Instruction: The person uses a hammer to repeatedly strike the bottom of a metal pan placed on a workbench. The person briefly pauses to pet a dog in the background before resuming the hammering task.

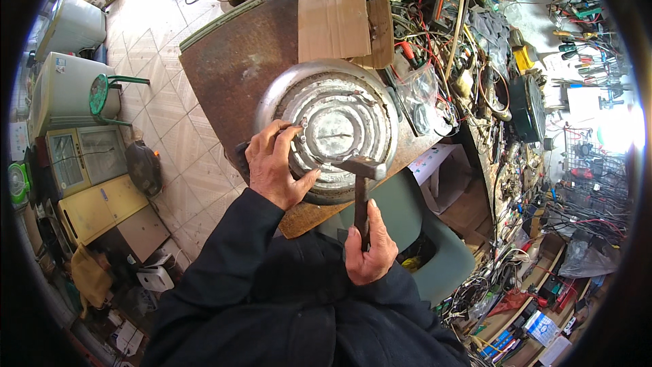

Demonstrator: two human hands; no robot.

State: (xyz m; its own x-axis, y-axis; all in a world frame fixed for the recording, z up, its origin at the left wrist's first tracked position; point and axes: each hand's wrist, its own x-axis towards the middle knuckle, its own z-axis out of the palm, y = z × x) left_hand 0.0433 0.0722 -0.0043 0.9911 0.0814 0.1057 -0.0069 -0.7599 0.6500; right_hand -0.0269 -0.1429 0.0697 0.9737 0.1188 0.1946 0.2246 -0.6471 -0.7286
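Note:
A round metal vessel [332, 132] lies on the worn, rust-brown tabletop, its concentric ridged face upward. Its ridges are worn and stained. My left hand [277, 165] rests over the near-left side of the vessel, thumb and fingers spread on the ridges. The forefinger is beside small metal terminals [304, 131]. In my right hand [372, 250] is a hammer [361, 188], gripped by its dark handle. The hammer's head is over the vessel's near-right part; whether it touches the metal I cannot tell.
Flattened cardboard [333, 20] lies behind the vessel. Tangled wires and tools [433, 35] crowd the table's right side, with a clear plastic bag [418, 94]. A grey-green chair [443, 255] stands at the near right. A green stool [99, 93] and white appliances [74, 86] are left.

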